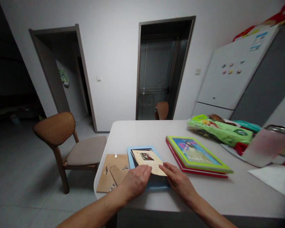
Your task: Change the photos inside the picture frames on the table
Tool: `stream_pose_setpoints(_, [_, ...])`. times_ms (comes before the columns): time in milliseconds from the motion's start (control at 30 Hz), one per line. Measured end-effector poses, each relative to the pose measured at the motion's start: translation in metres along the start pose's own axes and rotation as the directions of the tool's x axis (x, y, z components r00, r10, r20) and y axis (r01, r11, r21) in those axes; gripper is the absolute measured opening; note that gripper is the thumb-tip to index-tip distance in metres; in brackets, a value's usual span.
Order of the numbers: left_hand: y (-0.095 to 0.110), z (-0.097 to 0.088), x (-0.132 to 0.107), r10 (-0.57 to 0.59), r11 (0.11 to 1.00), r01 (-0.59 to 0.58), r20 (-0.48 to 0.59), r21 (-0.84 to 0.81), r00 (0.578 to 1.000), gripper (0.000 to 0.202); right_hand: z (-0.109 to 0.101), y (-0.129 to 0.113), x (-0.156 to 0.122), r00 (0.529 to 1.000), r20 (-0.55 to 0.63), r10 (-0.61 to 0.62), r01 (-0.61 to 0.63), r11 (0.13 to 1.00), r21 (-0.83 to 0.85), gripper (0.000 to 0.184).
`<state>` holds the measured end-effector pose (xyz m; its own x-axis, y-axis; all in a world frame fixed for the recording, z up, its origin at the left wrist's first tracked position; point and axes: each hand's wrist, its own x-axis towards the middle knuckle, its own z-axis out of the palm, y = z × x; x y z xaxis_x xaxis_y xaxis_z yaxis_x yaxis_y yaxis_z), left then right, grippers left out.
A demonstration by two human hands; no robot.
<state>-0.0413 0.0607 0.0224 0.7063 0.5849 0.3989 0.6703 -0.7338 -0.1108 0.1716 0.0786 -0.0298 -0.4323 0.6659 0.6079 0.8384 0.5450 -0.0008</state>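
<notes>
A cream card (148, 157) with a small dark picture printed on it is held by its near edge between my two hands. My left hand (138, 180) pinches the near left corner, and my right hand (178, 180) grips the near right corner. Under the card lies a light blue picture frame (131, 158), partly covered by the card and my hands. Left of it rests a brown frame backing board (101, 183) with metal clips and a stand flap. To the right is a stack of frames, a lime green picture frame (197, 153) on top of a red one.
On the table's (142, 133) right side are a green plastic packet (220, 129), a pinkish jar (267, 145) and white paper (275, 180). A wooden chair (85, 152) stands at the left edge. A white fridge (237, 69) is behind on the right.
</notes>
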Motion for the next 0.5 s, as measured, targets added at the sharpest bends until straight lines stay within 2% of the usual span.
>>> stream_pose_setpoints(67, [0.000, 0.003, -0.002, -0.071, 0.993, 0.061, -0.105, -0.098, 0.992, 0.025, 0.000, -0.002, 0.000, 0.998, -0.063, 0.004, -0.005, 1.000, -0.023, 0.034])
stream_pose_setpoints(133, [0.001, 0.009, -0.005, -0.136, 0.979, 0.113, -0.127, -0.169, 0.983, 0.025, 0.000, -0.004, 0.002, 0.995, -0.095, 0.002, -0.005, 0.999, -0.033, 0.033])
stream_pose_setpoints(267, [0.001, 0.023, -0.009, -0.254, 0.943, 0.240, -0.033, -0.230, 0.967, 0.019, 0.006, -0.009, 0.005, 0.998, -0.056, -0.008, 0.006, 0.999, -0.036, 0.033])
stream_pose_setpoints(400, [0.003, 0.026, -0.013, -0.272, 0.937, 0.264, -0.001, -0.230, 0.962, 0.012, 0.010, -0.009, 0.001, 0.998, 0.051, -0.039, 0.039, 0.999, -0.002, 0.035])
stream_pose_setpoints(500, [0.006, 0.026, -0.016, -0.289, 0.930, 0.293, 0.051, -0.223, 0.956, 0.016, 0.012, -0.007, -0.002, 0.997, 0.073, -0.021, 0.020, 1.000, 0.013, 0.036])
